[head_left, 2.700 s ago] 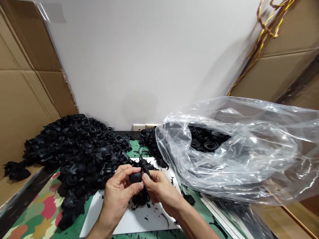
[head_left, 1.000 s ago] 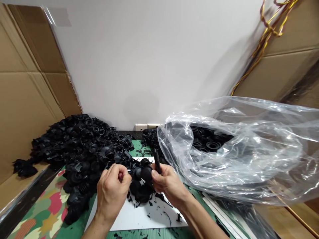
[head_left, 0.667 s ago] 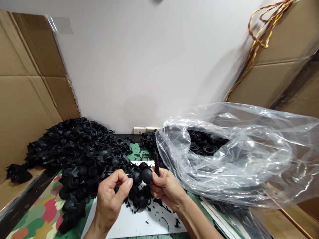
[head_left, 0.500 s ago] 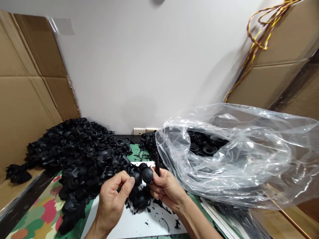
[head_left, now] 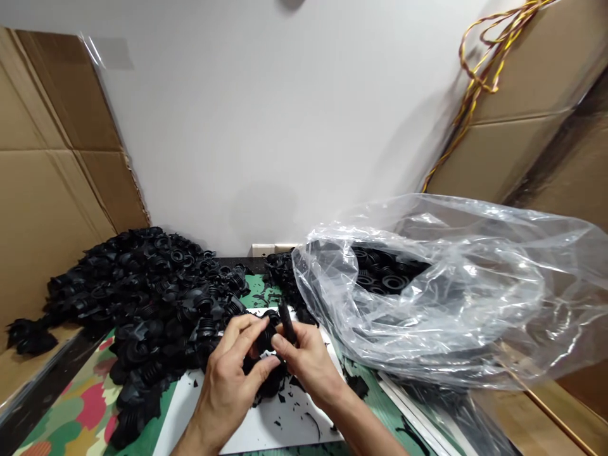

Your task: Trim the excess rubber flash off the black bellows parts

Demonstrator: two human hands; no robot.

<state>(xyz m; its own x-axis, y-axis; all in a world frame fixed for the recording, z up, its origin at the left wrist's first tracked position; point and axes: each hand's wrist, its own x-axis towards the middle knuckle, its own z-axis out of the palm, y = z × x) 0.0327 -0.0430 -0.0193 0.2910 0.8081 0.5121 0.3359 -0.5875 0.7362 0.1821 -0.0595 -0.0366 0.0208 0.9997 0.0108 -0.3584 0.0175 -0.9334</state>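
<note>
My left hand (head_left: 228, 380) and my right hand (head_left: 304, 361) meet over a white board (head_left: 266, 424), low in the middle of the view. Both pinch one small black rubber part (head_left: 265, 339) between thumbs and fingertips. My right hand also grips a thin black tool (head_left: 286, 320) that sticks up from the fingers. A few more black rubber parts (head_left: 270, 383) lie on the board just under my hands, among black scraps.
A big heap of black ribbed rubber parts (head_left: 142, 297) fills the left. A clear plastic bag (head_left: 437, 297) with more such parts lies open at the right. Cardboard (head_left: 42, 190) lines both sides, and twisted yellow-red wires (head_left: 479, 76) hang at the upper right. The green patterned mat (head_left: 80, 405) shows below.
My left hand, pinched shut a little apart from the part, has come back onto it, so both hands hold it now. The black tool tipped slightly to the left.
</note>
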